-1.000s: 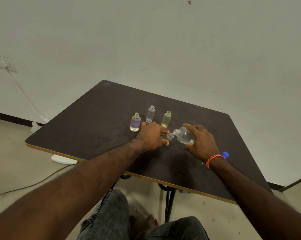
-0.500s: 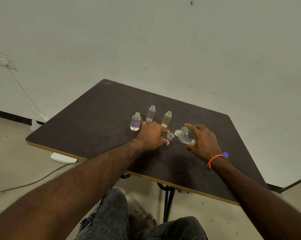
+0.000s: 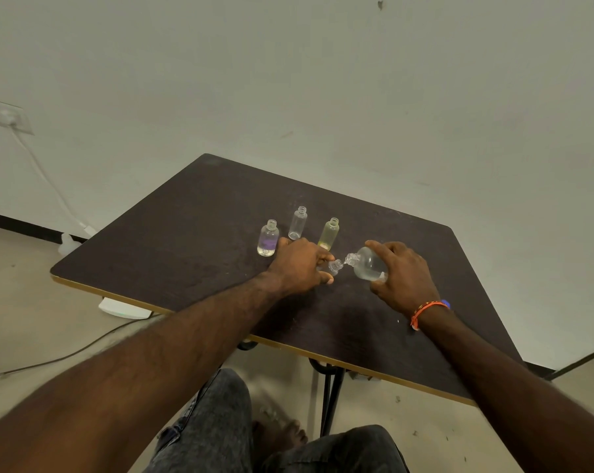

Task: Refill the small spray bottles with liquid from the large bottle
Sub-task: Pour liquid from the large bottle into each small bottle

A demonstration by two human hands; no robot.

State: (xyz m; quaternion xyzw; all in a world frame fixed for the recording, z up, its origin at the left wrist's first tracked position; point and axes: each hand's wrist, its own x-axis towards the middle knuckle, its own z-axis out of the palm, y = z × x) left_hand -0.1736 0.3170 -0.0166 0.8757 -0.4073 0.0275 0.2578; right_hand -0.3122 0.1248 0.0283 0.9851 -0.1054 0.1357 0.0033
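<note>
- Tilting toward the left, the large bottle (image 3: 367,266) lies nearly on its side in the right hand (image 3: 403,279), fingers wrapped round its body, mouth open and partly filled with clear liquid.
- Its mouth meets the neck of a small bottle (image 3: 334,266), gripped in the closed left hand (image 3: 299,264) and mostly hidden; whether liquid is flowing cannot be told.
- Behind the left hand stand three uncapped small bottles, upright and apart: a purple-tinted bottle (image 3: 268,238), a clear bottle (image 3: 298,222), a yellow-tinted bottle (image 3: 329,232).
- All rest above the dark table (image 3: 172,240).
- An orange bracelet (image 3: 425,310) circles the right wrist; a blue cap (image 3: 445,303) shows just behind it.
</note>
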